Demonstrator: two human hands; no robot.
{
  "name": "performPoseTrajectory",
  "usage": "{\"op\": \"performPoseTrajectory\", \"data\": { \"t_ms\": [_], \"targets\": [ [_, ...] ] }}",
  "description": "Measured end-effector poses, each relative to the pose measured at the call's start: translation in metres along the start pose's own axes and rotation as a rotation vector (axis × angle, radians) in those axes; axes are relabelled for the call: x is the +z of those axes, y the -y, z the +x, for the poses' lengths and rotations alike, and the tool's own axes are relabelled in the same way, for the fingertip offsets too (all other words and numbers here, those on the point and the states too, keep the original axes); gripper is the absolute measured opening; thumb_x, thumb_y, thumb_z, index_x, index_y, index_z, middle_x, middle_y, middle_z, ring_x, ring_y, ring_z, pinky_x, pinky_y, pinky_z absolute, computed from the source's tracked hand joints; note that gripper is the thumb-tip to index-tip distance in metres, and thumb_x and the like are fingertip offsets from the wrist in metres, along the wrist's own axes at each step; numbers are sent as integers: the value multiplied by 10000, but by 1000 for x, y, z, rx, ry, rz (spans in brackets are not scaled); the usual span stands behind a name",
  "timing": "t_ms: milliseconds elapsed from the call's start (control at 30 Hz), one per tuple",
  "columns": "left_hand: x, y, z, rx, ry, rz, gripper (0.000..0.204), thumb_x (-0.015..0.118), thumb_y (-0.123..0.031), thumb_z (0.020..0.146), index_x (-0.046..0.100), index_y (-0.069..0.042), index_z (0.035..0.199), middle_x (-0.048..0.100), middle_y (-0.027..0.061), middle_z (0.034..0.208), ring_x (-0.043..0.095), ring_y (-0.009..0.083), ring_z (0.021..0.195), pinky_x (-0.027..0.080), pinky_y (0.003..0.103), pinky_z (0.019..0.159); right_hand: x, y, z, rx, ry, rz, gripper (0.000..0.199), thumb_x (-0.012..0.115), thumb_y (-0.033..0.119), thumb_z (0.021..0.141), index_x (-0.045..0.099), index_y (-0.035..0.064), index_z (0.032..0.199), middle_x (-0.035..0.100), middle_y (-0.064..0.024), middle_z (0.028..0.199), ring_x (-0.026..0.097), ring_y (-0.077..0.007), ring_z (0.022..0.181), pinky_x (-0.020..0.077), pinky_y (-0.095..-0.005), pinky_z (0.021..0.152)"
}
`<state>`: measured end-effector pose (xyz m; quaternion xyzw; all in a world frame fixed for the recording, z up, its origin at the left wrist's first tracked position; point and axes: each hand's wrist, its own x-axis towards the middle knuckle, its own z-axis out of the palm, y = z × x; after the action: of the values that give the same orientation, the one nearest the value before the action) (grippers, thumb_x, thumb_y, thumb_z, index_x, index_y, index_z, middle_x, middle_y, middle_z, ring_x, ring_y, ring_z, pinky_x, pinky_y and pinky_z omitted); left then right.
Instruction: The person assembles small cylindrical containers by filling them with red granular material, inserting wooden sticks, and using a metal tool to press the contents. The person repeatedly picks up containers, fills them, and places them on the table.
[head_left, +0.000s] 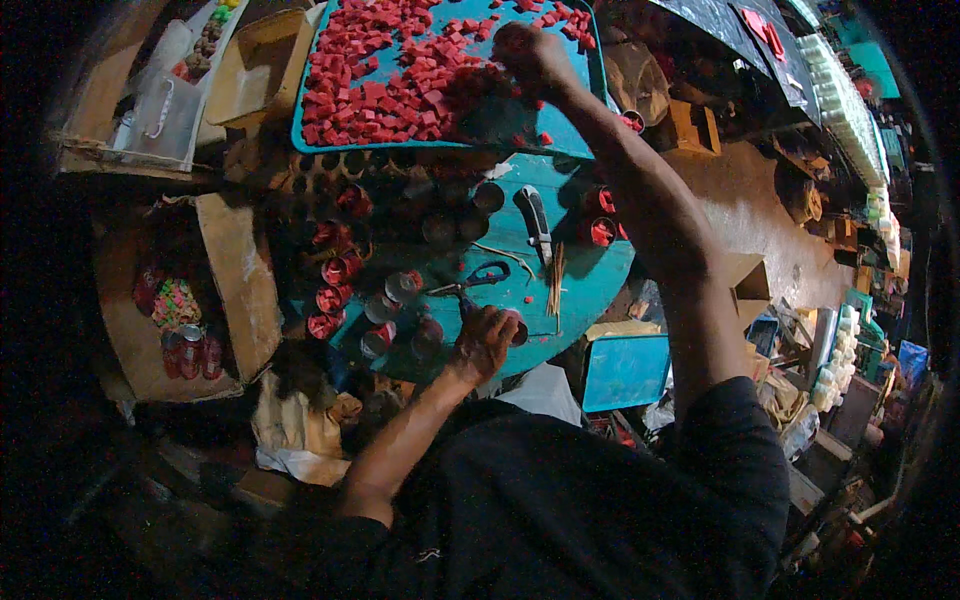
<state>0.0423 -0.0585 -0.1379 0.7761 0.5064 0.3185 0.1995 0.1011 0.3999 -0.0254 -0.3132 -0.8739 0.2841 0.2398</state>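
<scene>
At the near edge of the round turquoise table (590,275), my left hand (485,345) is closed round a small round cup (519,330). My right arm reaches far over a blue tray (300,110) of red cubes (380,95). There my right hand (532,58) is curled in among the cubes, its fingertips in shadow; what they hold, if anything, is hidden. Black-handled scissors (470,283) lie just beyond my left hand. Farther off rest a box cutter (537,222) and a bundle of thin sticks (556,282).
Several small cups with red pieces, one such cup (333,298) among them, crowd the table's left side. Others stand at its right, like this cup (603,232). An open cardboard box (240,290) sits left, and a blue-topped container (627,372) is right of the table.
</scene>
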Motion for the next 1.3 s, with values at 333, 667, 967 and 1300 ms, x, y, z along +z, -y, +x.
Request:
{"op": "performPoseTrajectory", "data": {
  "t_ms": [333, 667, 967, 1300],
  "targets": [
    [-27, -3, 17, -19, 135, 41, 59, 635, -122, 930, 624, -82, 972, 627, 110, 931, 609, 326, 893, 479, 461, 774, -37, 84, -114, 393, -389, 2075, 422, 501, 381, 1070, 651, -14, 1091, 690, -221, 957, 638, -282, 691, 517, -336, 492],
    [-42, -2, 28, 146, 176, 57, 164, 657, -19, 795, 682, -17, 958, 637, 111, 926, 616, 297, 878, 462, 434, 757, 98, 159, -358, 773, -841, 1907, 375, 496, 397, 1058, 622, 47, 1106, 636, -105, 874, 618, -200, 682, 493, -305, 486],
    [-47, 3, 18, 205, 265, 71, 451, 739, -68, 665, 705, -47, 1114, 635, 111, 1019, 614, 320, 979, 467, 464, 826, 155, 188, -383, 653, -1088, 1509, 231, 551, 209, 1034, 635, -6, 1041, 667, -137, 865, 660, -218, 716, 558, -343, 614],
    [-50, 3, 18, 268, 300, 73, 438, 769, -176, 628, 682, -92, 1049, 629, 83, 1015, 607, 301, 976, 431, 477, 868, 177, 191, -380, 543, -1100, 1437, 200, 575, 148, 1000, 668, -28, 988, 715, -151, 936, 695, -241, 843, 572, -364, 792]
  ]
}}
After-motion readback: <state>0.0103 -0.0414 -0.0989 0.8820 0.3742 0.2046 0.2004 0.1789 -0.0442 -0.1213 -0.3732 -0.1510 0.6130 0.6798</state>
